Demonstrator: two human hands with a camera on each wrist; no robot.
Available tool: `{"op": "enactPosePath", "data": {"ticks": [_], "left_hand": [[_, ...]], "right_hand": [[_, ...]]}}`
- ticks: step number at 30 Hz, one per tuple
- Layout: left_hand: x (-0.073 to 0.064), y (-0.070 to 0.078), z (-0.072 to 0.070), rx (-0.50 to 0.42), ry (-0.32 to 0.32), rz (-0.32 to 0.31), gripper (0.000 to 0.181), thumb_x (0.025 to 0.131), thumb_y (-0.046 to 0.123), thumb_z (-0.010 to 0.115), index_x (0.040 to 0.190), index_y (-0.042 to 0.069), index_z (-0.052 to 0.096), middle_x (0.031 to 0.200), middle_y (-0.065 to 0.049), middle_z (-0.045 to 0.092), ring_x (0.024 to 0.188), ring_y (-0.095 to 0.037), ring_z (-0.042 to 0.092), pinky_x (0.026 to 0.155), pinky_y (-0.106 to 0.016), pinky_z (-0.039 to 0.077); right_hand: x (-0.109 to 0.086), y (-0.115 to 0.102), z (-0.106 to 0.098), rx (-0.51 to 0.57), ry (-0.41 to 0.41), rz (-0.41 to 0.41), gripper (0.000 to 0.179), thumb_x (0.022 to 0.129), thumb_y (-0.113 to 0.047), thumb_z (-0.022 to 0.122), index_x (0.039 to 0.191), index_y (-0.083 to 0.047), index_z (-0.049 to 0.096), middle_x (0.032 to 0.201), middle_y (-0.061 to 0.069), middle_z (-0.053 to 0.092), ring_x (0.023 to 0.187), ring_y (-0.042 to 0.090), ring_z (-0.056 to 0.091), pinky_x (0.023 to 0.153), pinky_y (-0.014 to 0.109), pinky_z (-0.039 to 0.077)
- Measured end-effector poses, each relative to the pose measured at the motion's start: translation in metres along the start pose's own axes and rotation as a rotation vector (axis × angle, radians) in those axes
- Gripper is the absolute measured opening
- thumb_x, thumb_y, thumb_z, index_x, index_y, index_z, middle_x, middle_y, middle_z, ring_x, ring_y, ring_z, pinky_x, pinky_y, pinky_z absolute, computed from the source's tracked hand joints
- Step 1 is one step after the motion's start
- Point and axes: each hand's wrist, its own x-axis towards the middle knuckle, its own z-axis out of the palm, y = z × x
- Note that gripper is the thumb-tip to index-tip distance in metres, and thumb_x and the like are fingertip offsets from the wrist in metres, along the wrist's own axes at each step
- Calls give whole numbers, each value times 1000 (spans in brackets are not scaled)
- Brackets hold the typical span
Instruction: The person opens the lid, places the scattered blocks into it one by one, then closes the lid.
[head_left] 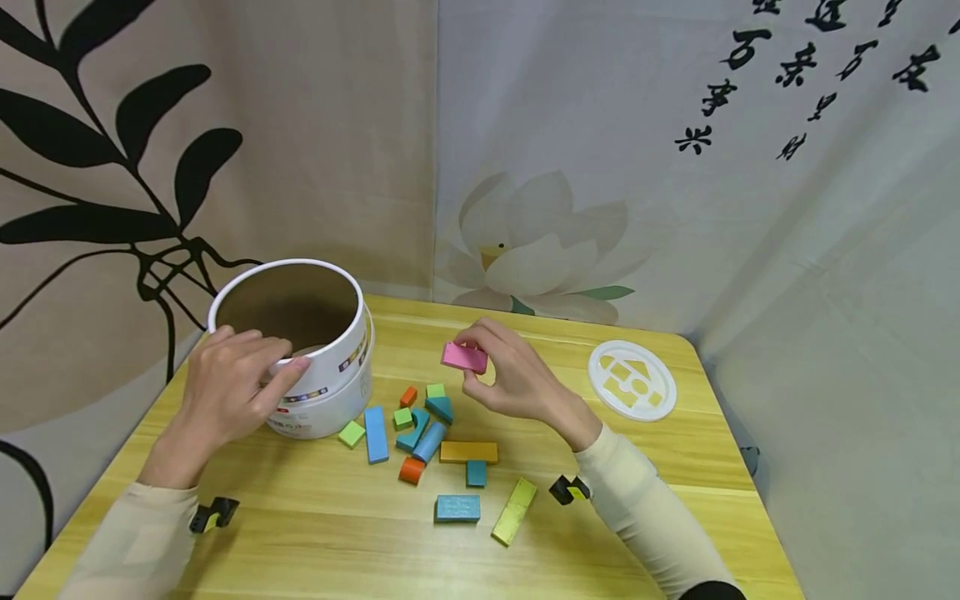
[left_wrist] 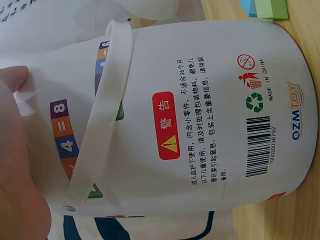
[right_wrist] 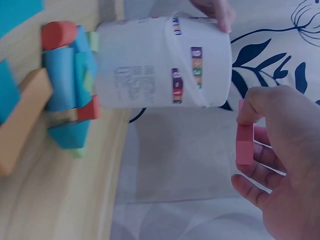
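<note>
My left hand (head_left: 228, 383) grips the near rim of a white toy bucket (head_left: 333, 396), its thumb outside the wall. The bucket stands upright at the table's back left, and its floor is hidden from the head view. In the left wrist view, the white handle (left_wrist: 102, 112) lies against the bucket's printed side. Between thumb and fingers, my right hand (head_left: 521, 375) pinches a pink block (head_left: 463, 357) above the table, right of the bucket. The right wrist view shows that pink block (right_wrist: 245, 147) held by the fingers, apart from the bucket.
Several loose blocks lie right of the bucket, among them a long blue block (head_left: 377, 435), an orange plank (head_left: 468, 452) and a blue cylinder (head_left: 430, 442). Nearer are a teal block (head_left: 457, 509) and a yellow-green block (head_left: 514, 512). A white cutout lid (head_left: 600, 379) lies at the right.
</note>
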Motion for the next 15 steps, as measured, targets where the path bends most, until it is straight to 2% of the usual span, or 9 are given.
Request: {"op": "enactPosePath", "data": {"ticks": [15], "left_hand": [[1,-1,0,5,2,2,61,113,56,44,72,14,60,57,0,56,58,-19,45,66,-39,29]], "right_hand": [[76,-22,-5,80,37,-73,36,92,-11,77,126,-1,72,115,10,72,96,20,65,87,28,57]]}}
